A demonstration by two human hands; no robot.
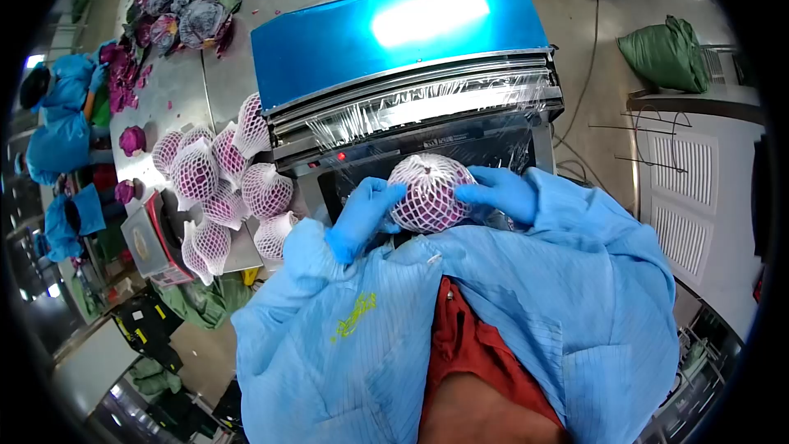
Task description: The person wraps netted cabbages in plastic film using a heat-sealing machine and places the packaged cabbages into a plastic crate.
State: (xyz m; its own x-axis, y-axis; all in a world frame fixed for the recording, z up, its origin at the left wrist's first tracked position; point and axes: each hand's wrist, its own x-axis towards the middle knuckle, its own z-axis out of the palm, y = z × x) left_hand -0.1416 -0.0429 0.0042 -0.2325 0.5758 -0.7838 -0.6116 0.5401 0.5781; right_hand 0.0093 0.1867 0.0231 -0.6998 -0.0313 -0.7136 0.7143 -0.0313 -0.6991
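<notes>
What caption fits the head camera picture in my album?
Gloved left hand and right hand hold a netted purple cabbage by a blue-topped machine.

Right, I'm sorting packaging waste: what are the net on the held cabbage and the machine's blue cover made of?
Net: probably plastic foam, white and matte, with puffy strands. Blue cover: smooth glossy sheet, metal or plastic, throwing back bright glare.
</notes>
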